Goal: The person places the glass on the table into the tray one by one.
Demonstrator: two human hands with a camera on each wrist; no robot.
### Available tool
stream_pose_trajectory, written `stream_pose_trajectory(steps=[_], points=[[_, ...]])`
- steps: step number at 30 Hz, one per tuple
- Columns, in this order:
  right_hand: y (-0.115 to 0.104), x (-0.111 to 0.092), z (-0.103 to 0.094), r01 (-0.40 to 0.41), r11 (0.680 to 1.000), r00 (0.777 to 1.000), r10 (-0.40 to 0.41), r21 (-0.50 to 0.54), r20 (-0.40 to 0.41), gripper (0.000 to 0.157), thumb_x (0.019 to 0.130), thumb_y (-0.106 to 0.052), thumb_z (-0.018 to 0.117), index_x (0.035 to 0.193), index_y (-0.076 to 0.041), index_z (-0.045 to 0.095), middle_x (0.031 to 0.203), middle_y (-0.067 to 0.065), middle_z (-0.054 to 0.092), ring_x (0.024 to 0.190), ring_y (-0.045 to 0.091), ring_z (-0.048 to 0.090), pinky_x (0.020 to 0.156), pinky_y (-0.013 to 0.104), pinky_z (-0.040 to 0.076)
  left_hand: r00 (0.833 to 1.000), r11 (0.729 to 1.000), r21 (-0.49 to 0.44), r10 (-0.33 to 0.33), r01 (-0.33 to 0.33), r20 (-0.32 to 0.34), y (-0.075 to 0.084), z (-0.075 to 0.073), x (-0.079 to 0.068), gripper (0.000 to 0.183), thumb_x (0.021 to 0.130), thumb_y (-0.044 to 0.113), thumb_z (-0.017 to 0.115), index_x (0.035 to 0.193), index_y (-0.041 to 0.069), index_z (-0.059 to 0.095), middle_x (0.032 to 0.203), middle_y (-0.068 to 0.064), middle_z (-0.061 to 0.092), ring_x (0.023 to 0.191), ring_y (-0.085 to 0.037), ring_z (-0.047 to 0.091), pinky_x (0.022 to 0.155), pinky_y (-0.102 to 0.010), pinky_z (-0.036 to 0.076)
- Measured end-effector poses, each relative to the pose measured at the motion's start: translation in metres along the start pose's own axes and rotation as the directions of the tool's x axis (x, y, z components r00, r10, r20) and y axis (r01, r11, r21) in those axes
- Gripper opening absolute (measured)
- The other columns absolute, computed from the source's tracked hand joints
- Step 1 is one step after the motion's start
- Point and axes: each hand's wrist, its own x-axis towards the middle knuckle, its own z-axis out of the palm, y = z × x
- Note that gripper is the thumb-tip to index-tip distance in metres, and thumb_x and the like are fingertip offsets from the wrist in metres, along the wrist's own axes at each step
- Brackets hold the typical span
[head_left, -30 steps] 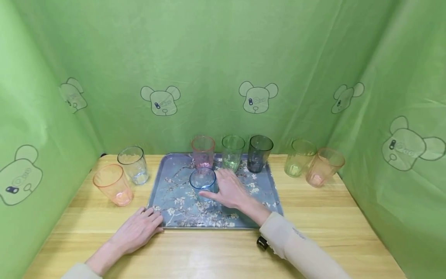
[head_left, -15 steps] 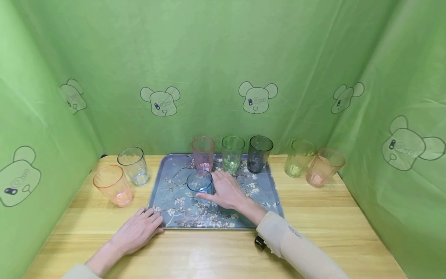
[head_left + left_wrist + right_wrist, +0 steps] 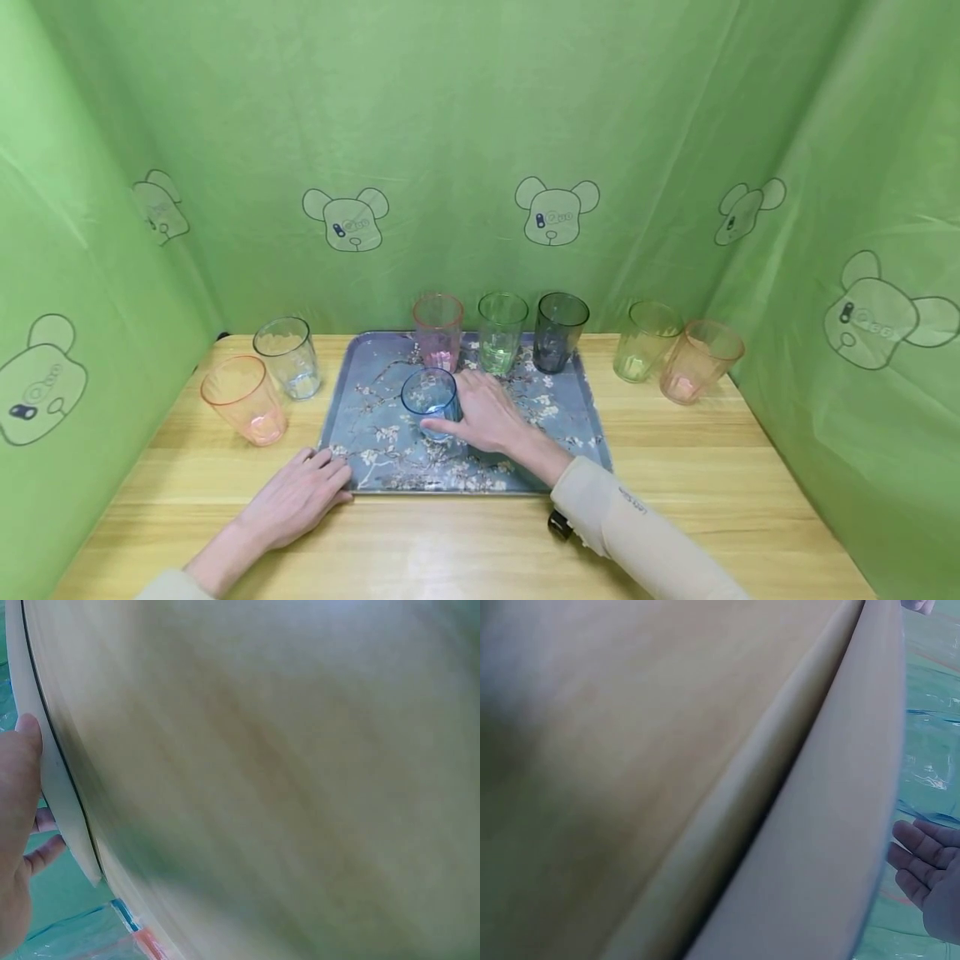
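My right hand (image 3: 486, 412) holds a blue-rimmed drinking glass (image 3: 429, 392) upright over the middle of a floral blue-grey tray (image 3: 375, 454). Its thumb crosses the front of the glass; the other fingers are mostly hidden behind. In the right wrist view the curved fingers (image 3: 922, 859) lie near blue rim lines. At the tray's near left corner my left hand (image 3: 300, 493) grips the edge. The left wrist view has the thumb (image 3: 30, 729) and bent fingers (image 3: 46, 855) around that corner. Pink (image 3: 438, 333), green (image 3: 501, 333) and dark grey (image 3: 559, 333) glasses stand along the tray's back.
Left of the tray are an orange glass (image 3: 247, 400) and a clear dark-rimmed one (image 3: 288, 358). On the right stand a yellow-green glass (image 3: 643, 342) and an orange one (image 3: 699, 362). Green curtains (image 3: 465, 100) enclose the wooden table (image 3: 450, 542) at the back and sides.
The right hand and the blue glass have shifted slightly left and toward me, then stayed nearly still. My left hand keeps its place at the tray corner.
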Motion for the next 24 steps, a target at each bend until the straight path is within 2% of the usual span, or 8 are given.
stream_pose_trajectory(steps=[5,11,19,24], points=[[0.000,-0.001,0.000,-0.002,1.000,1.000,0.002,-0.002,0.007,0.098,0.089,-0.080,0.060,0.143,0.002,0.055,0.133,0.019,0.068,0.124,0.032,0.064,0.115,0.047,0.047,1.000,1.000,0.001,0.000,0.000,0.002,0.000,0.000,0.000,0.024,0.095,0.039,0.069,0.088,0.022,0.054,0.086,0.008,0.058,0.082,-0.011,0.048,0.078,-0.031,0.041],[0.000,-0.003,-0.002,-0.017,1.000,0.999,0.016,0.018,0.030,0.103,0.088,-0.081,0.059,0.148,0.003,0.051,0.145,0.022,0.062,0.136,0.036,0.059,0.121,0.052,0.042,1.000,1.000,0.006,-0.005,0.005,0.006,0.000,-0.001,0.000,0.024,0.095,0.040,0.069,0.089,0.022,0.054,0.085,0.008,0.056,0.081,-0.012,0.048,0.078,-0.031,0.041],[0.001,-0.009,-0.002,-0.044,0.999,0.995,0.041,0.022,0.089,0.114,0.089,-0.085,0.052,0.154,0.009,0.041,0.160,0.031,0.044,0.152,0.046,0.042,0.127,0.059,0.031,1.000,1.000,0.003,-0.001,0.001,0.001,0.000,-0.001,0.000,0.023,0.094,0.039,0.069,0.088,0.022,0.055,0.085,0.008,0.057,0.081,-0.012,0.048,0.077,-0.031,0.041],[0.002,-0.010,-0.002,-0.034,0.999,0.996,0.033,0.011,0.083,0.114,0.089,-0.085,0.051,0.153,0.009,0.043,0.158,0.031,0.047,0.151,0.045,0.045,0.127,0.058,0.032,1.000,1.000,0.000,-0.002,0.002,0.000,0.000,-0.001,0.000,0.023,0.094,0.038,0.070,0.088,0.021,0.054,0.085,0.008,0.056,0.082,-0.012,0.049,0.078,-0.032,0.041]])
